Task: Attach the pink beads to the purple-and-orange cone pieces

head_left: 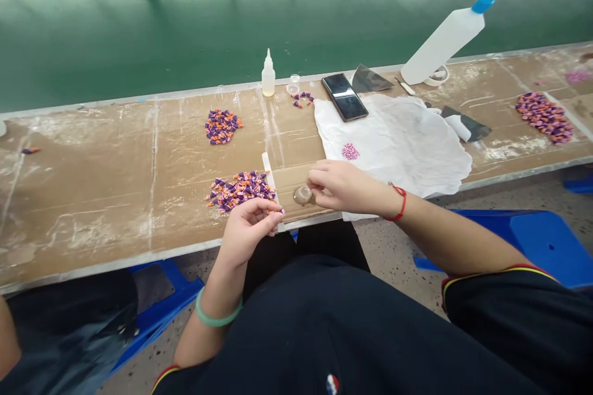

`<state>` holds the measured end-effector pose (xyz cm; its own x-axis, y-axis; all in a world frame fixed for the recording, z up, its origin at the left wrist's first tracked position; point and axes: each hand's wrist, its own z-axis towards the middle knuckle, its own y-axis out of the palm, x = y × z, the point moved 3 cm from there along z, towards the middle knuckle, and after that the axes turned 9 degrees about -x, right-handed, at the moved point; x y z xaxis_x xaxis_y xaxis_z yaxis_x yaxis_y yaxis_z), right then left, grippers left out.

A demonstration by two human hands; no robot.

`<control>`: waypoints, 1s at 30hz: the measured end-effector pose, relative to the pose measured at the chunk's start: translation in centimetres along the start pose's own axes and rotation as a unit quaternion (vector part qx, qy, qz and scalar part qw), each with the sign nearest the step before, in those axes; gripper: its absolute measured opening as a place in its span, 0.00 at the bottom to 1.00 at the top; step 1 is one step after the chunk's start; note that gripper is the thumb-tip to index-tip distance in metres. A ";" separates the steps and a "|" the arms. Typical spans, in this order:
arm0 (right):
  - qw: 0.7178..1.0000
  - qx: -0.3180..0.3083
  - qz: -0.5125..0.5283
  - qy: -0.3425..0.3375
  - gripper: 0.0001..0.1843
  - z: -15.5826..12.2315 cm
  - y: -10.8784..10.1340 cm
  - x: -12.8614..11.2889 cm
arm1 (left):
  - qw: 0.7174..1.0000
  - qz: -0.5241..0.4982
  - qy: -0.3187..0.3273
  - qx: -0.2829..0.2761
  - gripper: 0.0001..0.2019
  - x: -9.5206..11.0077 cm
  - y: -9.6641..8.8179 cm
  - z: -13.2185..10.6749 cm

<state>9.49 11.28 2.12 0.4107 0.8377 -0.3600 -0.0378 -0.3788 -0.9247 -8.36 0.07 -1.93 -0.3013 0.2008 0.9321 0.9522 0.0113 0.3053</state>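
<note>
Between its thumb and fingers, my left hand [252, 222] pinches a small purple, orange and pink figure [280, 212] at the table's front edge. A pile of similar small figures [241, 190] lies just beyond that hand. My right hand [336, 185] is closed in a pinch over a small round dish of clear stuff [302, 195]; whatever its fingertips hold is too small to make out. The dish stands on a piece of cardboard [291, 176]. Tiny pink pieces [351, 151] lie on a white cloth [398, 136] past my right hand.
Farther back are a second pile of figures [223, 126], a small dropper bottle [268, 74], a phone [344, 97] and a large white bottle with a blue nozzle [445, 43]. Another pile [544, 117] lies at right. A person's dark clothing [74, 327] shows at lower left, near blue stools [528, 237].
</note>
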 end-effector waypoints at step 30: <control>0.817 -0.020 0.576 0.024 0.10 -0.9 -1.3 -4.5 | 0.987 -0.120 0.103 -0.006 0.06 2.4 2.8 -1.6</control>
<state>8.48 7.65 5.02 0.1590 -0.0998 -0.9822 -0.3962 -0.9177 0.0291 -6.53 -0.97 1.50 -0.5236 -0.0101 0.8519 0.8516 0.0231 0.5237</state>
